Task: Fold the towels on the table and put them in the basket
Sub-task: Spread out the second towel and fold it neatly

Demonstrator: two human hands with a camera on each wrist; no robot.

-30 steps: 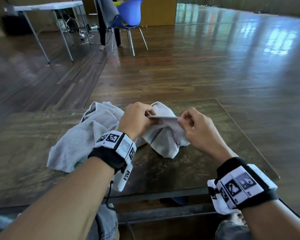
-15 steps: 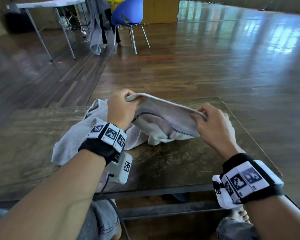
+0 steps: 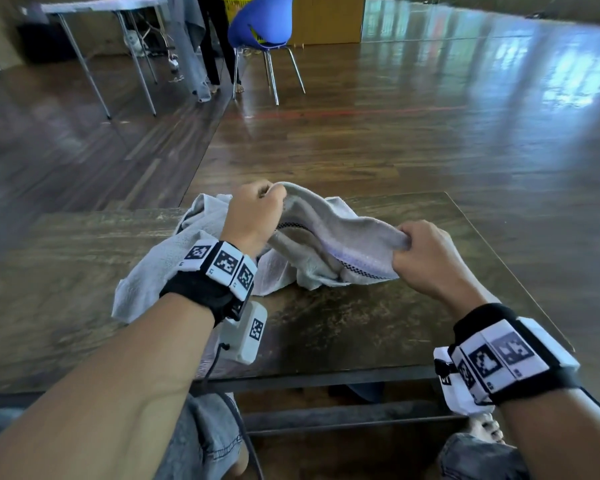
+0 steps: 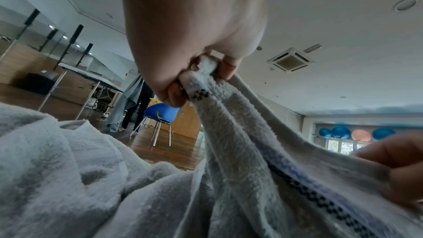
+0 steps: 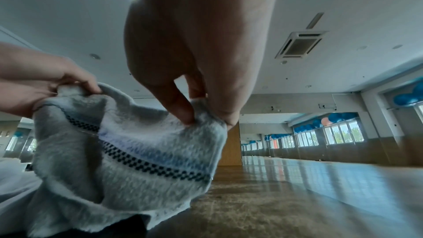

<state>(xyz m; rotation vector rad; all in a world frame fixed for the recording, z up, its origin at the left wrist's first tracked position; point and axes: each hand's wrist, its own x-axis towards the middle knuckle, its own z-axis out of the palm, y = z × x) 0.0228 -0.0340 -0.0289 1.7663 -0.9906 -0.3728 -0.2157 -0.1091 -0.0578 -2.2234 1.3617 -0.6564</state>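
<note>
A pale grey towel with a dark checked stripe (image 3: 340, 233) hangs between my two hands above the dark wooden table (image 3: 326, 334). My left hand (image 3: 257, 209) pinches its far left corner, seen close up as a bunched corner (image 4: 203, 71). My right hand (image 3: 420, 251) pinches the other end (image 5: 201, 115) between thumb and fingers. The towel's lower part sags onto the table. A second, plain grey towel (image 3: 160, 268) lies crumpled on the table behind and left of my left wrist. No basket shows near the table.
The table's right edge (image 3: 499, 258) and near edge (image 3: 326, 375) border a wooden floor. Far back stand a blue chair (image 3: 264, 26), a folding table (image 3: 101, 8) and a person's legs (image 3: 215, 53) beside a hanging grey cloth. Something yellow (image 3: 231, 3) shows behind the chair.
My hands have drawn apart, stretching the striped towel's edge between them. The left hand rose and moved away from me; the right hand moved right.
</note>
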